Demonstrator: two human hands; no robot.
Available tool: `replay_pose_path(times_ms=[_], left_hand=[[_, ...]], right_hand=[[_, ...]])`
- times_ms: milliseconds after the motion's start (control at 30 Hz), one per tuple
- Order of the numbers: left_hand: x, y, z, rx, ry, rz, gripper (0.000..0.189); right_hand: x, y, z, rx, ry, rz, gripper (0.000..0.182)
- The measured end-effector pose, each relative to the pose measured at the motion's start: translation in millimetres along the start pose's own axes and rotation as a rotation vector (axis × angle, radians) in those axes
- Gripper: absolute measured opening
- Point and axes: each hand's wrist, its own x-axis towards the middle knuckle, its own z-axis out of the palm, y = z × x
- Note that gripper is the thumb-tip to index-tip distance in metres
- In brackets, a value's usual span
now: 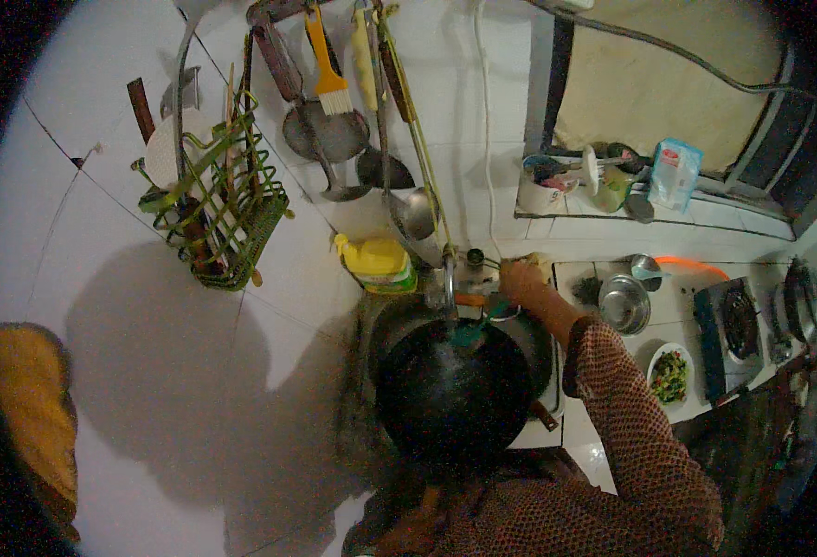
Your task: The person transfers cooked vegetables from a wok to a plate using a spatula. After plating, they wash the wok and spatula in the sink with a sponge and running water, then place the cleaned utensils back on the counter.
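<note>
My right hand is at the back ledge of the sink, to the right of the metal tap. Its fingers are blurred, and whether they grip anything is unclear. A large black wok sits tilted over the sink basin, under the tap. Behind the wok's rim, close below my right hand, is a blurred green item. What appears to be part of my left hand or forearm shows dimly below the wok; its fingers are hidden. A yellow detergent bottle stands left of the tap.
Ladles, a strainer and an orange-handled brush hang on the wall beside a green utensil basket. To the right are a metal bowl, a plate of chopped food and a gas stove.
</note>
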Motion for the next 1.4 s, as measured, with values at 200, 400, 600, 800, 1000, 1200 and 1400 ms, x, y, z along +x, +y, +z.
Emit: replay_pose_path(times_ms=[200,400,600,800,1000,1200,1400], left_hand=[[-10,-10,5,-0.022,-0.018,-0.030,0.025],[-19,-4,-1,-0.042,-0.011,-0.049,0.025],[-37,49,-67,-0.158,0.054,-0.115,0.024],[-62,135,-109,-0.217,0.264,-0.203,0.023],[-81,222,-101,0.110,0.458,-0.388,0.018],[-98,263,-60,0.213,0.603,-0.384,0.016],[-100,258,-29,0.510,0.585,-0.384,0.014]], right_hand=[[-31,-30,16,-0.107,0.111,-0.163,0.026],[-113,-33,-9,0.338,-0.114,-0.065,0.033],[-213,-25,-9,0.448,-0.133,-0.169,0.039],[-231,-65,50,0.509,-0.116,-0.266,0.038],[-225,-101,127,0.925,0.156,-0.440,0.042],[-223,-120,68,0.873,-0.248,-0.324,0.052],[-215,-143,103,0.841,0.030,-0.507,0.053]])
